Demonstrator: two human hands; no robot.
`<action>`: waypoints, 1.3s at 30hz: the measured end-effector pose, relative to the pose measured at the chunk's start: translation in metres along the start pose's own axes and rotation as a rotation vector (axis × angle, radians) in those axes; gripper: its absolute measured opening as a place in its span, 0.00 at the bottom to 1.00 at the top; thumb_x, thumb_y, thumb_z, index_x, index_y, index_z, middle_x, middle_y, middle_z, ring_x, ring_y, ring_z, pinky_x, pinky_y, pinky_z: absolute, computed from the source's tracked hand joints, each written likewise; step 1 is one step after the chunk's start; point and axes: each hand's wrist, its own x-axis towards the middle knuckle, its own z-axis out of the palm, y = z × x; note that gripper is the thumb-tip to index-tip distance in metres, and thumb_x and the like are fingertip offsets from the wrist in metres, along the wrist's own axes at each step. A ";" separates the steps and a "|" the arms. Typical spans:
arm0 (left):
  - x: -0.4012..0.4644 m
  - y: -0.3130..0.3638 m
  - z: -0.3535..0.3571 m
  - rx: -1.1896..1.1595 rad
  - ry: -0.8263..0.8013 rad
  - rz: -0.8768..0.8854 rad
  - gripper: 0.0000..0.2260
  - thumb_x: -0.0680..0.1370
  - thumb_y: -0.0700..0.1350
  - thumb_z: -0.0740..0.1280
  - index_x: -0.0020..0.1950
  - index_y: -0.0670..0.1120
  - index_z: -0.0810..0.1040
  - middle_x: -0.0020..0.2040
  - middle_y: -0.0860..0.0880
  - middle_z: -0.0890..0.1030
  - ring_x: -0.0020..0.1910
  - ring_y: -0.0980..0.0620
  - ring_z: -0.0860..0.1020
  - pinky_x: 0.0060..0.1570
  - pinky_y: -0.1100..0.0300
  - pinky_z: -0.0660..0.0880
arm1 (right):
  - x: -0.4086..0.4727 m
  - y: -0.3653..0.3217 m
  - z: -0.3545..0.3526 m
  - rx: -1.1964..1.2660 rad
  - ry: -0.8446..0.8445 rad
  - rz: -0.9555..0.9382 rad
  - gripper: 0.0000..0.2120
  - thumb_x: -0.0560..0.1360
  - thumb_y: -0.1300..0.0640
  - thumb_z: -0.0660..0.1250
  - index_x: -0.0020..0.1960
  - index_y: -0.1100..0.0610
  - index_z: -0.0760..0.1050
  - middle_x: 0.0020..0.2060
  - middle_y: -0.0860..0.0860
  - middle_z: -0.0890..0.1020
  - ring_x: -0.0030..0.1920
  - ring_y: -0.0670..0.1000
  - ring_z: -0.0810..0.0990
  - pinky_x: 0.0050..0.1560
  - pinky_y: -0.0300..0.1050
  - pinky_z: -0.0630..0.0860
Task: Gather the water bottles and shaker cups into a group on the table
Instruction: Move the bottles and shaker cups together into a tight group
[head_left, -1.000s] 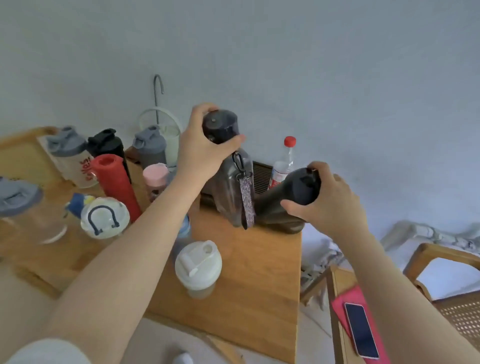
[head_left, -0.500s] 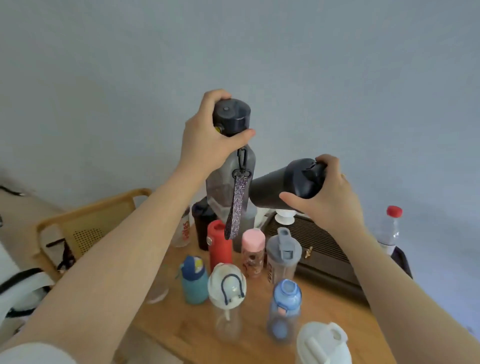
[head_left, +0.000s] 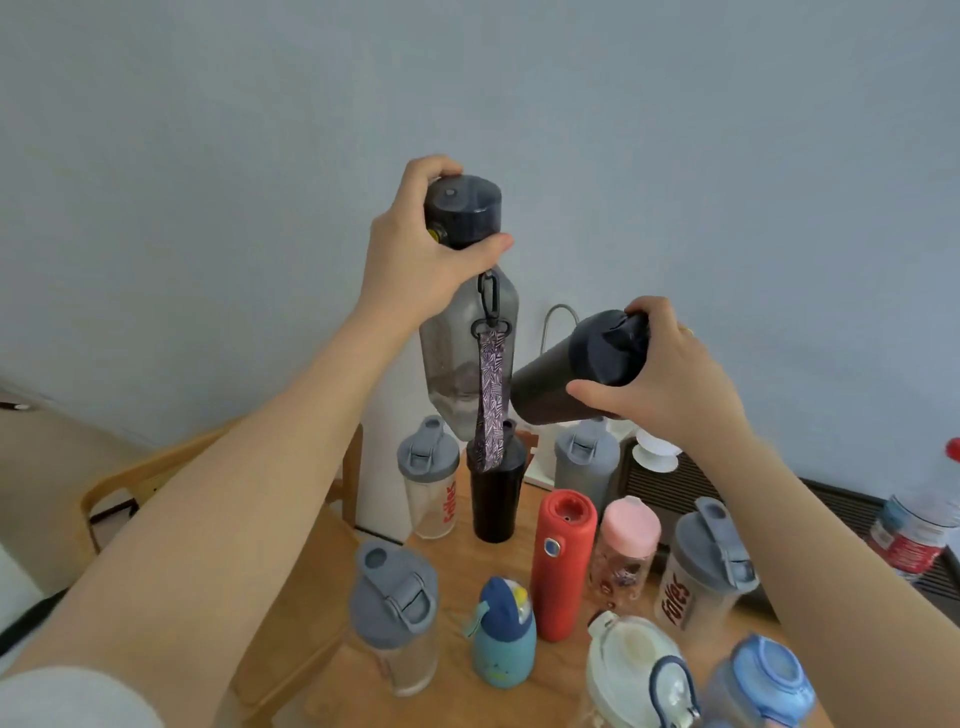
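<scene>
The left hand (head_left: 415, 265) is gripping the grey bottle (head_left: 467, 353) by its cap, lifting it clear of the group on the table (head_left: 332, 670); the right hand (head_left: 670, 374) is clasping the tilted black bottle (head_left: 566, 379), likely bringing both to join.

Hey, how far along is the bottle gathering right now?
Mostly done: a cluster already stands on the table, including the red bottle and pink bottle. In hand: the left hand holds the smoky grey bottle, the right hand the tilted black bottle. Left: setting both down with the group.
</scene>
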 end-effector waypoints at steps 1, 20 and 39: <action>0.005 -0.005 0.000 0.001 0.005 0.008 0.26 0.65 0.48 0.76 0.59 0.45 0.70 0.49 0.55 0.75 0.46 0.57 0.74 0.48 0.70 0.70 | 0.003 0.000 0.001 -0.014 -0.039 -0.015 0.36 0.60 0.41 0.74 0.61 0.51 0.61 0.49 0.48 0.73 0.48 0.53 0.73 0.47 0.52 0.74; 0.071 -0.200 0.050 -0.172 -0.473 -0.014 0.28 0.65 0.46 0.77 0.61 0.47 0.69 0.52 0.53 0.75 0.49 0.53 0.74 0.48 0.65 0.70 | 0.004 -0.037 0.185 -0.618 -0.760 -0.016 0.44 0.64 0.39 0.72 0.70 0.53 0.54 0.62 0.56 0.70 0.56 0.61 0.76 0.45 0.52 0.74; -0.003 -0.303 0.113 -0.099 -1.028 -0.204 0.27 0.68 0.44 0.75 0.63 0.44 0.67 0.61 0.45 0.74 0.53 0.48 0.71 0.50 0.59 0.67 | -0.015 -0.007 0.250 -0.625 -0.807 0.308 0.45 0.64 0.43 0.74 0.73 0.50 0.53 0.69 0.53 0.65 0.65 0.58 0.68 0.60 0.53 0.70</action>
